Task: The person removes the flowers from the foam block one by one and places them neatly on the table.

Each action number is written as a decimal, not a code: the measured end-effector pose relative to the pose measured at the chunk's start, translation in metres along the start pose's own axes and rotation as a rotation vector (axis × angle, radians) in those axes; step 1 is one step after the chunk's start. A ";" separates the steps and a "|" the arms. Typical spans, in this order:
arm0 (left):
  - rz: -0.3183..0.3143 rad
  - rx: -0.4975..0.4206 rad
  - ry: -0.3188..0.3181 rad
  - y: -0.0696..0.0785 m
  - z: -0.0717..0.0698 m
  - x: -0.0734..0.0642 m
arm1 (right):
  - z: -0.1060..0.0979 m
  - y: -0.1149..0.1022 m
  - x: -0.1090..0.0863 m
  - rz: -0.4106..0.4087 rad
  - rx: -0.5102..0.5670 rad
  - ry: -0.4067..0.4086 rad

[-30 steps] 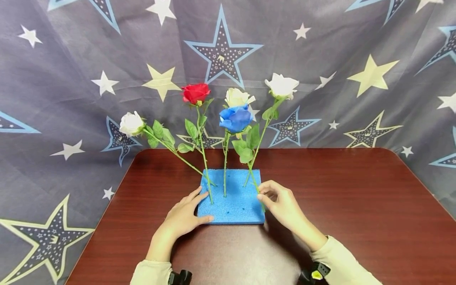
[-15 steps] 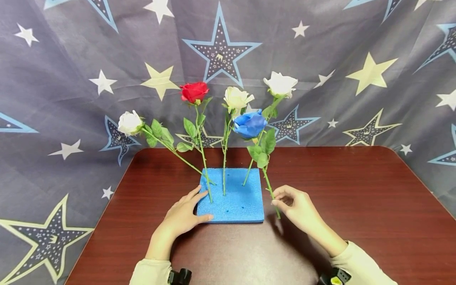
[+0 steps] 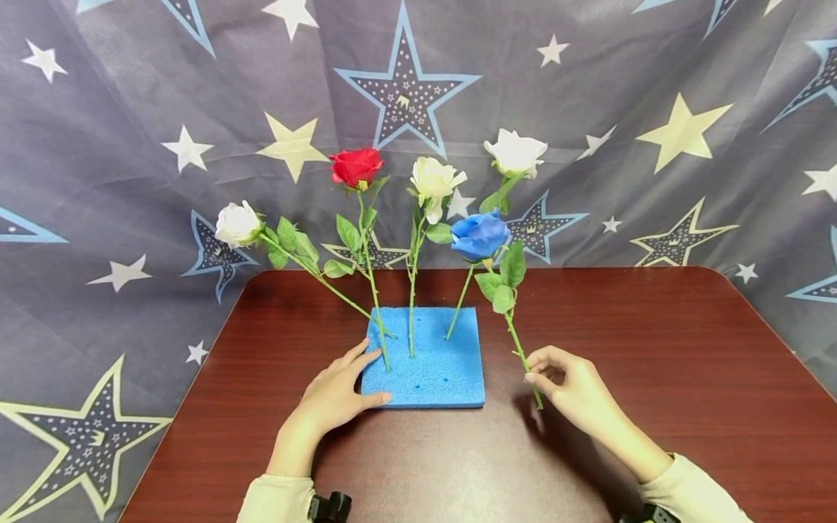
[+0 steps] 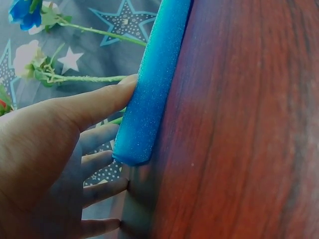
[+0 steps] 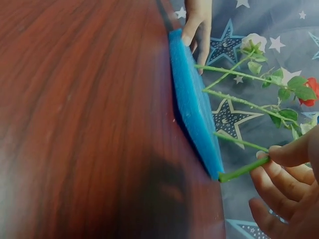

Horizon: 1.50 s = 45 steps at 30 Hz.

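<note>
A blue foam block (image 3: pixel 431 385) lies flat on the table with several artificial roses standing in it. These are a red rose (image 3: pixel 356 168), a cream rose (image 3: pixel 434 179), a white rose (image 3: pixel 516 153) at the right and another white rose (image 3: pixel 237 224) leaning far left. My left hand (image 3: pixel 336 392) rests on the block's left edge, thumb on its top, fingers spread and fairly straight. My right hand (image 3: pixel 572 385) pinches the lower stem of a blue rose (image 3: pixel 479 236) between thumb and fingers, right of the block. Its stem end hangs above the table, free of the foam.
The brown wooden table (image 3: pixel 686 363) stretches out around the block. Behind it hangs a grey curtain (image 3: pixel 588 65) with a star pattern. Small holes show in the foam's top near its front.
My right hand has drawn the blue rose away from the block's right edge, moving right and slightly toward me. My left hand has stayed on the block.
</note>
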<state>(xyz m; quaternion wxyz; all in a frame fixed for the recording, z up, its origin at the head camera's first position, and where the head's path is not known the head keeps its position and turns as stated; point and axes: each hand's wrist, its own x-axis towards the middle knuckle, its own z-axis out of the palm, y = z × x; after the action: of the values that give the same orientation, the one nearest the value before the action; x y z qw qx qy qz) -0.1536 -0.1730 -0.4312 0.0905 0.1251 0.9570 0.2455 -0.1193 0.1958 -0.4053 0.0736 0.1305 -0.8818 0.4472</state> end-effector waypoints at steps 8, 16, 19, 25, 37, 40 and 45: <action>-0.003 -0.006 -0.003 0.000 -0.001 0.000 | -0.013 0.010 -0.009 -0.018 -0.080 0.009; -0.003 -0.011 -0.009 0.001 -0.001 0.000 | -0.025 0.017 -0.016 0.077 -0.085 -0.029; 0.001 -0.013 -0.006 0.002 -0.001 0.000 | -0.028 0.020 -0.018 0.108 -0.075 -0.052; 0.004 -0.010 -0.004 0.000 0.000 0.000 | -0.031 0.027 -0.019 0.144 -0.046 -0.083; 0.009 -0.016 -0.001 -0.002 0.002 0.000 | -0.031 0.035 -0.012 0.253 0.061 -0.137; 0.010 -0.016 0.000 -0.003 0.002 0.001 | -0.030 0.036 -0.009 0.272 0.085 -0.144; 0.013 -0.012 -0.001 -0.003 0.002 0.001 | -0.027 0.039 -0.003 0.294 0.110 -0.141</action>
<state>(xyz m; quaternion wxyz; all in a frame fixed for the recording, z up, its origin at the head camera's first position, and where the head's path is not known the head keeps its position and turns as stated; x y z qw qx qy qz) -0.1545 -0.1742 -0.4345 0.0899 0.1306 0.9547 0.2520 -0.1282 0.2405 -0.4203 -0.0622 0.0349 -0.8684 0.4907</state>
